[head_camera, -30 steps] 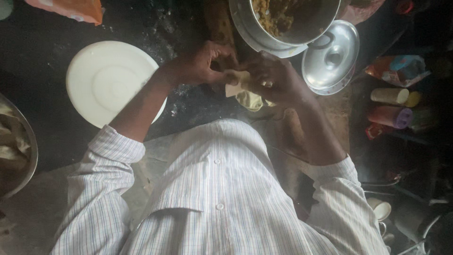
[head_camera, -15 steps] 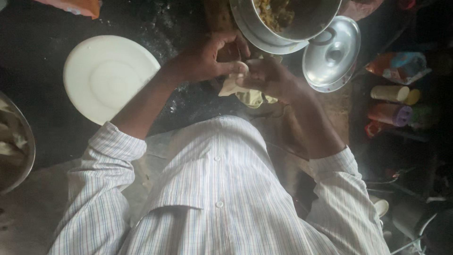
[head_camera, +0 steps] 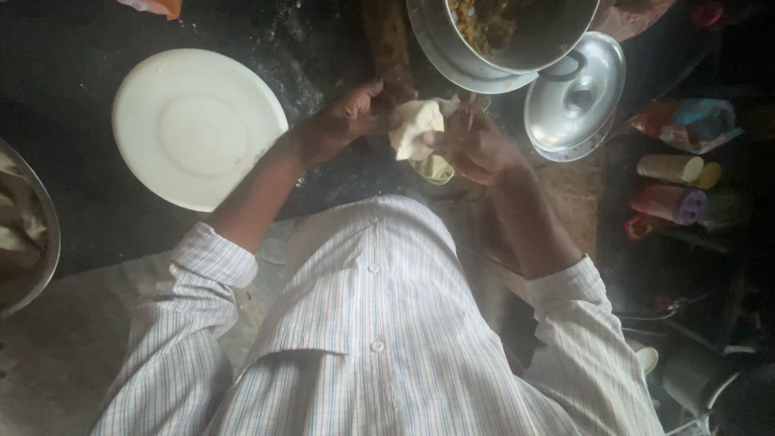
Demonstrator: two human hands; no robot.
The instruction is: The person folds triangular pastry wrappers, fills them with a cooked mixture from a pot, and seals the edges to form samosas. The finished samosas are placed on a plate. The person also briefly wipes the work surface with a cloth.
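Head view: both hands' fingers point(head_camera: 367, 113) pinched around a folded dough sheet point(head_camera: 416, 129), forearms converging.

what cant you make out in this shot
All in the head view:
- Dough: its lower part is hidden behind the right hand and left hand.
- Pot: cut off by the top edge; the filling inside is too dim to identify.
- Bowl: cut off by the left edge.
- Bottles: dark and blurred.
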